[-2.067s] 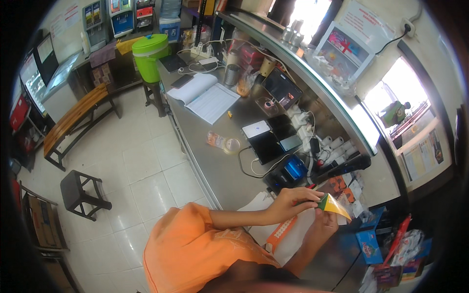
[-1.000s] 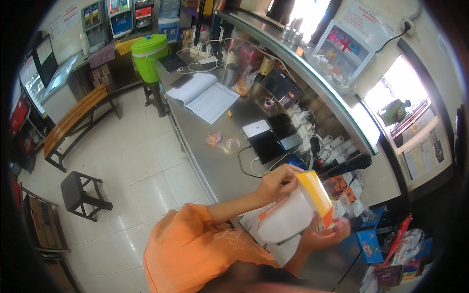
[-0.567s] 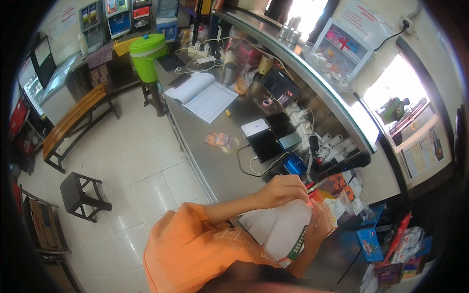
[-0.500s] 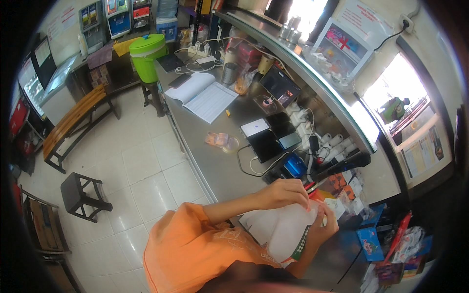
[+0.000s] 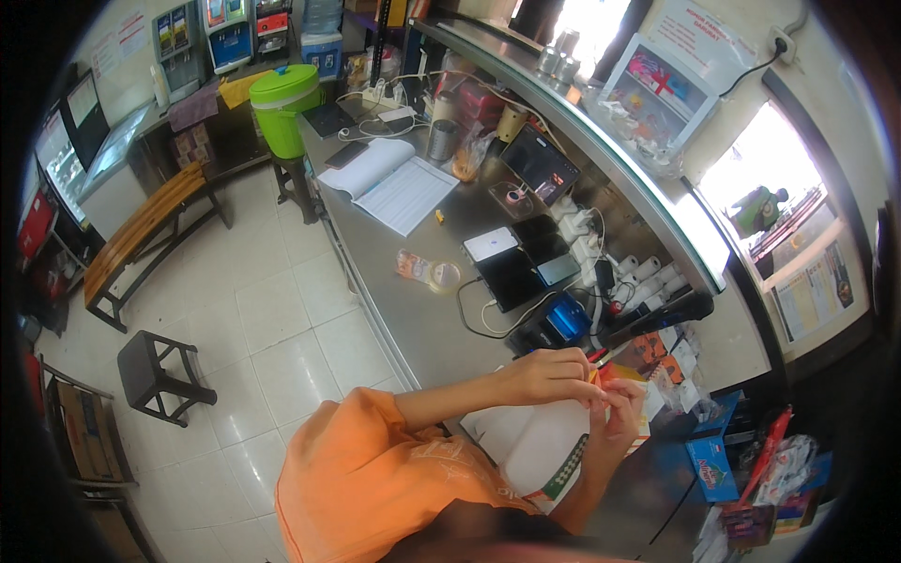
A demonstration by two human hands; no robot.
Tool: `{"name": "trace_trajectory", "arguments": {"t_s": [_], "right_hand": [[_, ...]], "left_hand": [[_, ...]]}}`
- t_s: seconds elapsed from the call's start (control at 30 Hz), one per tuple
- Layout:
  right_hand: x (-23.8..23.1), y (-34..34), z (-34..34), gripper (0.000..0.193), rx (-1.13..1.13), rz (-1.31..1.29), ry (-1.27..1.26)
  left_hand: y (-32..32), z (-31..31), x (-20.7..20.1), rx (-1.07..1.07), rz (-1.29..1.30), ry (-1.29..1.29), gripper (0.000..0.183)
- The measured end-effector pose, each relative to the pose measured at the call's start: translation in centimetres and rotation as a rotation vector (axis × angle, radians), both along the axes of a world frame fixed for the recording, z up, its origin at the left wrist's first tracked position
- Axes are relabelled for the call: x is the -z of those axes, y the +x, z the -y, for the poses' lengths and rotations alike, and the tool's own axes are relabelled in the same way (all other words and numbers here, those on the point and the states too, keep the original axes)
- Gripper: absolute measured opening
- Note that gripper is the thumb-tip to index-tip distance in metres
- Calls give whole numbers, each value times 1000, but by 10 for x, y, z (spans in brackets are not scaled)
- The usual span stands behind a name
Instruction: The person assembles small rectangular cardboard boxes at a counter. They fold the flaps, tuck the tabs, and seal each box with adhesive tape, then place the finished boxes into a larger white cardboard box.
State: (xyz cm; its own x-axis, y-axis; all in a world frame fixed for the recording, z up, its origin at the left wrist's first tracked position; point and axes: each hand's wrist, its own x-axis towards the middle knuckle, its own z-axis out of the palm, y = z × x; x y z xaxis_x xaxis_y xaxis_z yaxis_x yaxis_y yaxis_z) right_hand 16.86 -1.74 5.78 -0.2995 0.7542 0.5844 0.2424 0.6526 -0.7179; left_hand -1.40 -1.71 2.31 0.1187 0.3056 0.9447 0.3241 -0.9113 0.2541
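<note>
Left hand [image 5: 554,377] and right hand [image 5: 616,420] pinch the edge of an orange-flapped carton [image 5: 544,444], its white panel spread below their fingertips.
A blue-topped device [image 5: 568,320] stands just beyond; phones [image 5: 491,245], then an open notebook [image 5: 408,198], lie farther along the steel counter [image 5: 422,324].

L hand [image 5: 549,377] moved in vs 0.5s ago, fingers [image 5: 580,385] now at R hand [image 5: 615,418]; carton's [image 5: 544,441] green edge [image 5: 569,467] visible, wasn't 1s ago.
</note>
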Motion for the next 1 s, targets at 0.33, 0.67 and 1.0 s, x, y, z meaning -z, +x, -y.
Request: {"name": "trace_trajectory", "arguments": {"t_s": [0.33, 0.67, 1.0], "right_hand": [[4, 5, 0, 19, -33, 267, 360], [8, 32, -31, 29, 384, 212, 17], [25, 42, -37, 40, 340, 88, 104]], "left_hand": [[7, -3, 8, 29, 176, -245, 41], [-6, -5, -14, 118, -183, -116, 36], [-17, -5, -3, 22, -127, -316, 16]]}}
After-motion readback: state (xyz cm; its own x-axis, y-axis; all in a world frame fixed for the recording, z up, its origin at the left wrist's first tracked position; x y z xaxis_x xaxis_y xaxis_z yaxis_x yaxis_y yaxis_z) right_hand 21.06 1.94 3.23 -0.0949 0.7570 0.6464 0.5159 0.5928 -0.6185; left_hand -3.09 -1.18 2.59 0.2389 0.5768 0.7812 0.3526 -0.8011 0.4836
